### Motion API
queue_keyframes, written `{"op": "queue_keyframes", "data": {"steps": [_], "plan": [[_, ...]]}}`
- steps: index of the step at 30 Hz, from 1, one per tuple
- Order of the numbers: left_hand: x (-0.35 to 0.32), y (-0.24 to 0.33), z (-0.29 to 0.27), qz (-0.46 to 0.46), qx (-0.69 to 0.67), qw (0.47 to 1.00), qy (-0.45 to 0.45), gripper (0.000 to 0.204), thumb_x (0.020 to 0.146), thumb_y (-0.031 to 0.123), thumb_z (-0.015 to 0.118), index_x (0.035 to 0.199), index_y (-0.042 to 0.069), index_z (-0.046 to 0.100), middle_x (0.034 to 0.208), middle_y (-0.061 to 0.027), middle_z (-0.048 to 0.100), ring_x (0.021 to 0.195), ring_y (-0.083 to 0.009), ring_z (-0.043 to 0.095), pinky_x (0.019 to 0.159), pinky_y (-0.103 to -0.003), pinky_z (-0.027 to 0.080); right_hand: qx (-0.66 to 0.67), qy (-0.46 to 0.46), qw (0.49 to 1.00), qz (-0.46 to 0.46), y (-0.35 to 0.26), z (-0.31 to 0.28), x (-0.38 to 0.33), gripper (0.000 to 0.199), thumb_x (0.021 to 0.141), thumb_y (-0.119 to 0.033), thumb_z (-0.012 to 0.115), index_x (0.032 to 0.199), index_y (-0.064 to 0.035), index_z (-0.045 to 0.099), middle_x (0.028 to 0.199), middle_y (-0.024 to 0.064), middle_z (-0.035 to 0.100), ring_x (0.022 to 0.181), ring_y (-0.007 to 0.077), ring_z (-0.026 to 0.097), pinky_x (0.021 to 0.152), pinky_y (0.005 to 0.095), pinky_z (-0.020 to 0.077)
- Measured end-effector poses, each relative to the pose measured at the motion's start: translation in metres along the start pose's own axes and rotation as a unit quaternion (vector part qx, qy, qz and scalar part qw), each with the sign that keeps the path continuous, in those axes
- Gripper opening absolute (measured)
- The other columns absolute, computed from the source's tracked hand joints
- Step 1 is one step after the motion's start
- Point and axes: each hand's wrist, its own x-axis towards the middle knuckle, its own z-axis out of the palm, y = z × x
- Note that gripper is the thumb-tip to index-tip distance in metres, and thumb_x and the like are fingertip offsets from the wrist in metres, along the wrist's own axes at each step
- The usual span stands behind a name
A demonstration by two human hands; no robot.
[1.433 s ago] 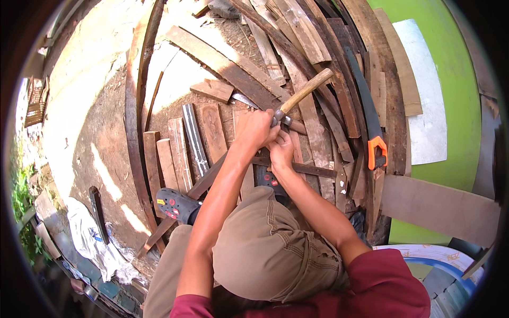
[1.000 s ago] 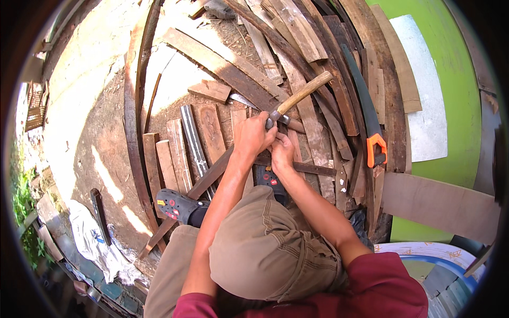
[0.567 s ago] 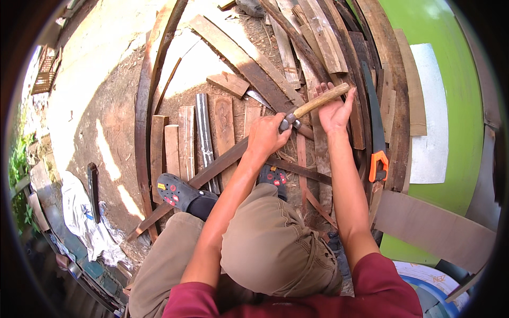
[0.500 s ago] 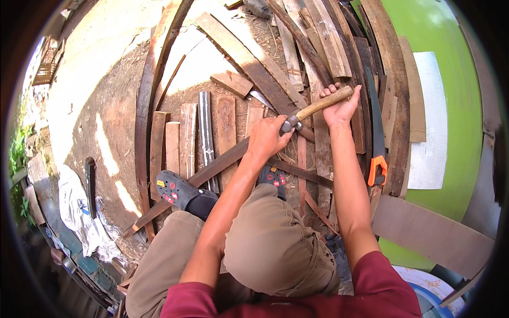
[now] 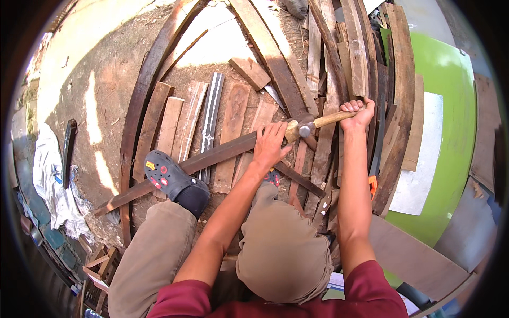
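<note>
Two hands are working one long dark plank (image 5: 212,156), and they are no longer bunched together as they were a second ago: the right hand (image 5: 356,114) has slid out to the far end of the hammer (image 5: 318,123) handle and is clamping it in a closed fist, while the left hand (image 5: 269,147) is lying flat with fingers spread, pressing on the plank just beside the hammer's head. That head is sitting low against the wood near the plank's upper end, so the hammer is looking levered down rather than raised, as if something were being pried from the wood; whether a nail is caught there I cannot tell. A foot in a dark clog (image 5: 175,180) is pinning the plank's lower stretch. Everything is resting on bare dirt ground (image 5: 106,90) littered with short boards (image 5: 180,127), and a heap of long weathered planks (image 5: 350,58) is lying to the right. Beyond the heap a green sheet (image 5: 450,127) is carrying a pale panel (image 5: 421,153), and crumpled white plastic (image 5: 53,185) is lying at the left edge.
</note>
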Motion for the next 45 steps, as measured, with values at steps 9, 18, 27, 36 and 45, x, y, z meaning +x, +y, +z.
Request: {"op": "queue_keyframes", "data": {"steps": [9, 18, 27, 36, 45], "plan": [[0.011, -0.002, -0.004, 0.036, 0.046, 0.998, -0.032, 0.079, 0.071, 0.037, 0.085, 0.135, 0.003, 0.053, 0.133, -0.0108, 0.059, 0.125, -0.0255, 0.053, 0.111, -0.044, 0.036, -0.011, 0.033, 0.998, 0.049, -0.007, -0.010, 0.029, 0.034, 0.089, -0.034, 0.052, 0.065, -0.0180, 0.035, 0.053, -0.0044, 0.034, 0.045, 0.0124, 0.035, 0.046, 0.0294, 0.0327], [0.006, -0.014, -0.025, 0.059, 0.003, 0.998, -0.010, 0.070, 0.078, 0.041, 0.080, 0.131, 0.003, 0.057, 0.129, -0.0125, 0.061, 0.125, -0.0282, 0.053, 0.110, -0.049, 0.034, -0.011, 0.099, 0.994, -0.048, 0.007, 0.000, -0.007, 0.044, 0.094, -0.052, 0.047, 0.070, -0.0168, 0.035, 0.054, -0.0034, 0.032, 0.045, 0.0121, 0.032, 0.045, 0.0275, 0.0299], [-0.005, -0.064, -0.048, -0.094, 0.123, 0.980, 0.130, 0.024, 0.094, 0.030, 0.058, 0.098, 0.006, 0.062, 0.104, -0.0099, 0.059, 0.106, -0.0281, 0.054, 0.098, -0.050, 0.037, -0.031, 0.132, 0.988, -0.080, 0.004, 0.004, -0.011, 0.040, 0.092, -0.047, 0.042, 0.067, -0.0165, 0.032, 0.054, -0.0035, 0.032, 0.042, 0.0130, 0.032, 0.044, 0.0296, 0.0296], [-0.007, -0.066, -0.038, -0.125, 0.112, 0.981, 0.097, 0.029, 0.091, 0.028, 0.055, 0.110, 0.007, 0.061, 0.116, -0.0113, 0.059, 0.124, -0.0272, 0.049, 0.112, -0.056, 0.028, -0.020, 0.138, 0.981, -0.136, 0.005, 0.002, -0.039, 0.033, 0.088, -0.044, 0.042, 0.072, -0.0171, 0.031, 0.057, -0.0032, 0.030, 0.043, 0.0133, 0.031, 0.045, 0.0312, 0.0310], [-0.006, -0.067, -0.044, -0.150, 0.124, 0.980, 0.050, 0.030, 0.090, 0.028, 0.059, 0.110, 0.006, 0.062, 0.118, -0.0118, 0.060, 0.123, -0.0277, 0.050, 0.112, -0.052, 0.030, -0.028, 0.115, 0.984, -0.135, 0.007, 0.006, -0.041, 0.034, 0.088, -0.043, 0.041, 0.068, -0.0172, 0.031, 0.053, -0.0025, 0.030, 0.041, 0.0136, 0.033, 0.045, 0.0320, 0.0327]]}}
